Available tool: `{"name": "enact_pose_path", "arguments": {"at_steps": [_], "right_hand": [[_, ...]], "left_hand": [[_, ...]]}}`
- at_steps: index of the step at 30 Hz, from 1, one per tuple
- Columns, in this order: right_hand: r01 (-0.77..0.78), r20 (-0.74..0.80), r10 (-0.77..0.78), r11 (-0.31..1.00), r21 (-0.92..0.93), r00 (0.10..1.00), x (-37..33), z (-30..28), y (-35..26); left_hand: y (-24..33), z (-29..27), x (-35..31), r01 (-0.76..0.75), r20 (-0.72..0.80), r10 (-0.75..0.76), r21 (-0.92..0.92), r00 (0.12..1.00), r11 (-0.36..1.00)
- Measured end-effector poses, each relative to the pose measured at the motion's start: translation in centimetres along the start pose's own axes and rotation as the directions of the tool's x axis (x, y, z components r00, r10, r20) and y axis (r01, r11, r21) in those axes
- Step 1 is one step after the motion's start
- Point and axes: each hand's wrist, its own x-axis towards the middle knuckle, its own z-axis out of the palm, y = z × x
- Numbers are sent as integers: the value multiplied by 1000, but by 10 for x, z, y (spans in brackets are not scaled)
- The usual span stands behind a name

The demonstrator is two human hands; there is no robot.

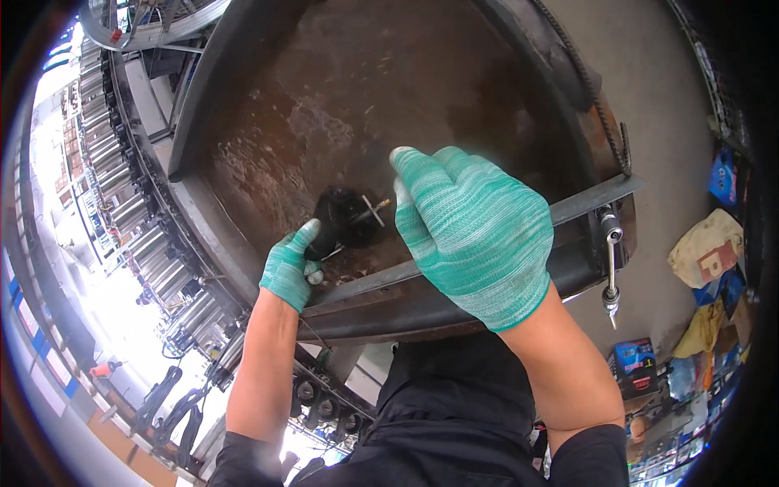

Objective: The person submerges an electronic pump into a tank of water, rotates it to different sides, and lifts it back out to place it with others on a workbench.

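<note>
The green-gloved left hand [286,269] clamps a rounded black part [337,217] with a thin metal crosspiece [372,211] near the near-left corner of a stained brown metal tub [454,89]. Apart from it, the green-gloved right hand [475,235] curls, its grip hidden.

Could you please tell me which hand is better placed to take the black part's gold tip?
Probably the right hand: it appears right beside the gold tip, while the left hand holds the black part.
</note>
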Motion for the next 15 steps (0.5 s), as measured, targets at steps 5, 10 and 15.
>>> {"name": "enact_pose_path", "arguments": {"at_steps": [5,10,15], "right_hand": [[-8,15,8,1000,-15,1000,-2,0,2],[6,-13,-5,1000,12,1000,-1,-2,2],[5,-34,-4,1000,19,999,-3,-1,4]], "left_hand": [[-2,-8,-10,-31,83,20,130,996,991],[-9,-10,-13,-64,144,46,124,989,990],[-9,-3,-14,-99,154,88,62,984,993]]}}
